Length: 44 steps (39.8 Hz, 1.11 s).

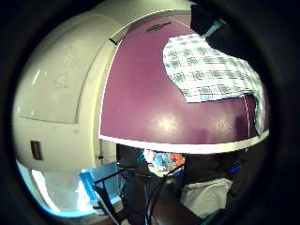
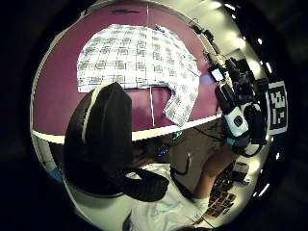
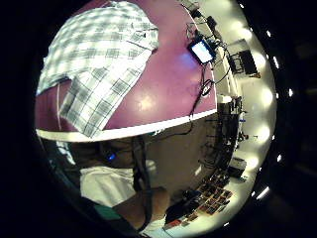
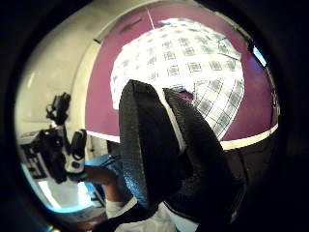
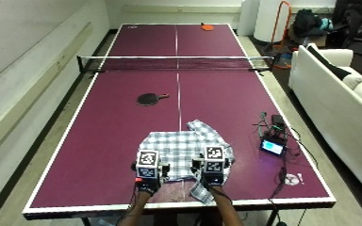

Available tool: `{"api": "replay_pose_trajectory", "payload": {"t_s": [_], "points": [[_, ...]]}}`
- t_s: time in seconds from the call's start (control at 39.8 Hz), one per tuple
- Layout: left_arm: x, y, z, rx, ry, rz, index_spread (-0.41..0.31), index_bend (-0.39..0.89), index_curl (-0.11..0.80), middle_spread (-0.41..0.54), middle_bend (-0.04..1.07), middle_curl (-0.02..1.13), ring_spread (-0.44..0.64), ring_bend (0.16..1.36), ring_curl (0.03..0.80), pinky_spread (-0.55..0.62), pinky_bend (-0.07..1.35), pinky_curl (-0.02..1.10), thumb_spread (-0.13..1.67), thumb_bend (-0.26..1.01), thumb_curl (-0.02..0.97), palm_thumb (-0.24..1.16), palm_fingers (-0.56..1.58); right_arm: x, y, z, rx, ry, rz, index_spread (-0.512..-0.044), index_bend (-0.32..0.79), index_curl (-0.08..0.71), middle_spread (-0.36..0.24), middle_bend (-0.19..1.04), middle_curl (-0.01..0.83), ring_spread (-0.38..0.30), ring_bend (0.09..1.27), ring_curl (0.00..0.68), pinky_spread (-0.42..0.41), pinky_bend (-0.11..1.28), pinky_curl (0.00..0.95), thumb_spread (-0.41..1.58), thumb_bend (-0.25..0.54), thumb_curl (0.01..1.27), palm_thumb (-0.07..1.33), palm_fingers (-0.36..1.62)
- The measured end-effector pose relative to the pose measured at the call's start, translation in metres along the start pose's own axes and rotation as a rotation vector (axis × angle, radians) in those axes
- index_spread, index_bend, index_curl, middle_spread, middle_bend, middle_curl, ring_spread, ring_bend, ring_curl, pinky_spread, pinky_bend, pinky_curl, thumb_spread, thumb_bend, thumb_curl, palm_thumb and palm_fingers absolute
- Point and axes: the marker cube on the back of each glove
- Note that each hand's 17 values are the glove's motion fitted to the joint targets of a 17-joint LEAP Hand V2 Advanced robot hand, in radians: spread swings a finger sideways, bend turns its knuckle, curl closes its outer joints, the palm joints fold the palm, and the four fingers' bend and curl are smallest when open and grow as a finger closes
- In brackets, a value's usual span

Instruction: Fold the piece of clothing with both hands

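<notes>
A grey-and-white checked shirt [image 5: 181, 148] lies spread flat on the purple table-tennis table [image 5: 105, 141], near its front edge. One part of it [image 5: 201, 193] trails towards that edge. My left hand [image 5: 147, 185] hovers over the shirt's near left corner and my right hand [image 5: 213, 181] over its near right side. Both are raised off the cloth. The palm views look down on the shirt [image 2: 139, 55] [image 4: 183, 58] [image 1: 206, 70] [image 3: 99, 54] from a height. The left hand's fingers [image 2: 101, 139] and the right hand's fingers [image 4: 159, 154] are loosely curled, with no cloth in them.
A black paddle [image 5: 148, 99] lies mid-table beyond the shirt, and a red paddle [image 5: 207, 27] lies past the net [image 5: 176, 63]. A small screen device [image 5: 273, 147] with cables sits on the table's right edge. A white sofa [image 5: 338, 89] stands to the right.
</notes>
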Motion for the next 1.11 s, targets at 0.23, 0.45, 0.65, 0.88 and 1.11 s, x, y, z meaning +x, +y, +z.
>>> {"api": "replay_pose_trajectory", "payload": {"t_s": [0.23,0.45,0.65,0.88,1.11], "points": [[0.001,-0.001,0.003,-0.026,0.002,0.012,-0.001,0.08,0.043,0.024,0.24,0.17,0.16,0.59,0.212,0.23,0.46,0.2,0.93,0.12,0.075,0.2,0.33,0.001,0.001,-0.004,-0.008,-0.003,-0.003,-0.36,0.19,0.149,-0.086,0.22,0.128,0.099,0.19,0.065,0.197,0.31,0.145,0.91,0.135,0.07,0.24,0.12],[0.0,-0.002,0.004,-0.037,0.012,0.022,-0.001,0.09,0.08,0.034,0.25,0.24,0.18,0.64,0.247,0.27,0.49,0.26,1.17,0.1,0.119,0.21,0.28,0.003,0.001,-0.005,-0.02,-0.007,-0.018,-0.414,0.18,0.206,-0.093,0.21,0.185,0.122,0.19,0.096,0.23,0.31,0.194,1.13,0.108,0.1,0.25,0.1],[-0.001,0.0,0.004,-0.044,0.009,0.022,-0.001,0.1,0.107,0.037,0.25,0.27,0.2,0.66,0.262,0.28,0.49,0.28,1.25,0.08,0.153,0.22,0.26,0.004,-0.002,-0.002,-0.021,-0.026,-0.051,-0.425,0.17,0.24,-0.096,0.19,0.22,0.131,0.2,0.119,0.241,0.32,0.228,1.21,0.074,0.12,0.26,0.09],[0.0,0.001,0.024,-0.031,-0.01,0.03,-0.001,0.11,0.131,0.038,0.26,0.3,0.21,0.67,0.273,0.29,0.5,0.31,1.28,0.06,0.183,0.23,0.24,0.008,0.01,0.009,-0.041,-0.009,-0.062,-0.421,0.14,0.248,-0.079,0.19,0.25,0.138,0.21,0.148,0.245,0.35,0.265,1.2,0.03,0.16,0.27,0.05],[-0.001,-0.025,0.095,-0.134,-0.063,-0.008,0.003,0.11,0.152,0.045,0.23,0.32,0.21,0.68,0.283,0.29,0.51,0.33,1.24,0.02,0.22,0.26,0.22,0.019,-0.007,0.075,-0.184,-0.007,-0.039,-0.397,0.08,0.215,-0.03,0.18,0.266,0.15,0.27,0.183,0.234,0.45,0.311,1.15,0.004,0.2,0.33,-0.02]]}}
